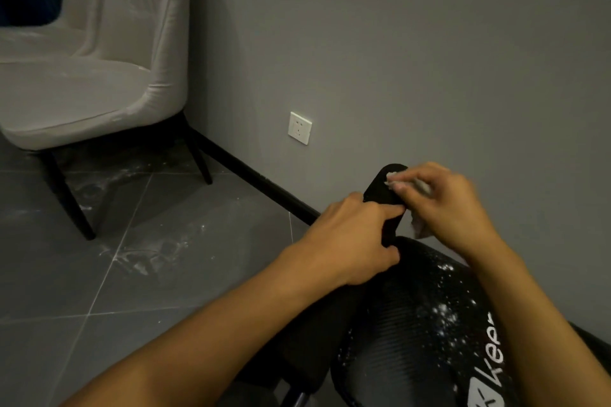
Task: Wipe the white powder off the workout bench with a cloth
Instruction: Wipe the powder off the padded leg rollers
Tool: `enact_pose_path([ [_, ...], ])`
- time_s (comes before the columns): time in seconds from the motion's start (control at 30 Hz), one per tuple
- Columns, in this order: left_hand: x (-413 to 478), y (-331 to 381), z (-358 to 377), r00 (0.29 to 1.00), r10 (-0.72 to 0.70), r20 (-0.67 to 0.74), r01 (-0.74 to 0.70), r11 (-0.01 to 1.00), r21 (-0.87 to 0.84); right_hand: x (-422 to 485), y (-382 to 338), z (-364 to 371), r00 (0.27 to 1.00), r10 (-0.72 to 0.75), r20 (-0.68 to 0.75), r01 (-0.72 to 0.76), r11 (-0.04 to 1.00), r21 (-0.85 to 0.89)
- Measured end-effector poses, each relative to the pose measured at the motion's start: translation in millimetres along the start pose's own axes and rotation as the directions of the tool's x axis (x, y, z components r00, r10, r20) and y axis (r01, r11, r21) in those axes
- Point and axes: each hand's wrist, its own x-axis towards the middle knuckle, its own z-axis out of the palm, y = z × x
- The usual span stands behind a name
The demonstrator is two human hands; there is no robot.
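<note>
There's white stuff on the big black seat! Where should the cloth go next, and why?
Probably down onto the bench's main pad. The right hand holds the cloth against the small black pad, which the left hand grips and which looks mostly clean, while white powder speckles the main pad just below, near the logo. A short wipe there seems the best next move.

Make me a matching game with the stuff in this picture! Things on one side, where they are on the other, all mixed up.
Things:
1. cloth
2. white powder
3. socket
4. chair

Places:
A. on the grey wall
B. held in the right hand
C. sprinkled on the black bench
D. standing on the floor at the left

Pairs: 1-B, 2-C, 3-A, 4-D
</note>
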Motion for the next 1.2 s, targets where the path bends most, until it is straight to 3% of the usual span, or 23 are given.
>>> enact_pose_path([
  [0.13,-1,9,-2,0.979,0.200,-0.045,-0.182,0.948,0.260,14,1,-13,0.975,0.022,-0.222,-0.039,0.997,-0.073],
  [0.2,-2,12,0,0.961,0.273,-0.051,-0.246,0.922,0.299,25,4,-6,0.975,0.075,-0.208,-0.089,0.994,-0.058],
  [0.27,-2,10,0,0.965,0.252,-0.071,-0.232,0.948,0.215,26,4,7,0.984,0.082,-0.160,-0.094,0.993,-0.066],
  [0.37,-4,7,2,0.982,0.167,-0.091,-0.154,0.979,0.133,11,3,20,0.981,0.017,-0.196,-0.031,0.997,-0.071],
  [0.43,-5,6,2,0.997,0.072,-0.036,-0.068,0.993,0.091,-3,2,18,0.990,0.001,-0.143,0.006,0.999,0.049],
  [0.53,-3,6,0,0.998,-0.014,0.067,0.010,0.998,0.060,-6,9,8,0.978,0.097,-0.184,-0.050,0.968,0.245],
  [0.63,-2,6,-3,0.996,-0.002,0.085,-0.004,0.997,0.077,-4,18,10,0.953,0.175,-0.248,-0.139,0.978,0.157],
  [0.73,0,3,-6,0.995,0.024,0.098,-0.032,0.997,0.075,-18,16,16,0.974,0.113,-0.196,-0.086,0.987,0.139],
  [0.9,-1,-2,-11,0.991,0.064,0.121,-0.067,0.998,0.021,-36,-5,-6,0.994,-0.064,0.093,0.039,0.966,0.254],
  [1.07,-4,-2,-10,0.985,0.062,0.160,-0.062,0.998,-0.005,-28,-7,10,0.995,-0.090,-0.049,0.093,0.994,0.062],
  [1.2,-6,-3,-9,0.984,0.082,0.160,-0.076,0.996,-0.042,-41,-16,-1,0.982,-0.157,0.102,0.144,0.982,0.120],
])
